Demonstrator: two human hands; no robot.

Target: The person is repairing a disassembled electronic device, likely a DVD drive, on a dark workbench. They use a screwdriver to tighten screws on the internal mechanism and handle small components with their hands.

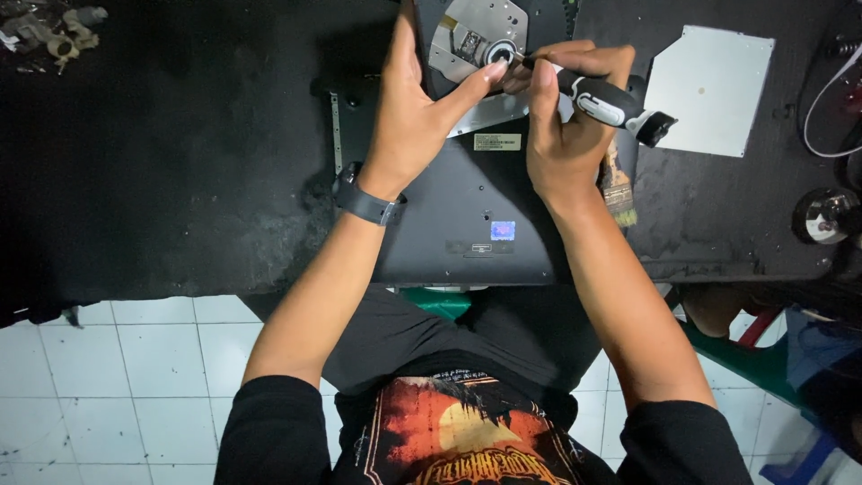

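Fingers [575, 72] of my right hand [561, 126] grip the screwdriver [603, 101]; left hand [417, 108] flat, steadying the optical drive [476, 40]. I keep the tip square, pressing lightly.

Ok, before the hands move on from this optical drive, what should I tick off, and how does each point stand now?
1. Black-and-grey handled screwdriver held firmly in right hand: ok.
2. Screwdriver tip seated at the round hub of the silver-and-black optical drive: cannot tell, fingers hide it.
3. Left hand steadying the drive, thumb by the hub: ok.
4. Drive resting on the dark grey laptop underside: ok.
5. Flat silver metal cover plate set aside on the black table: ok.
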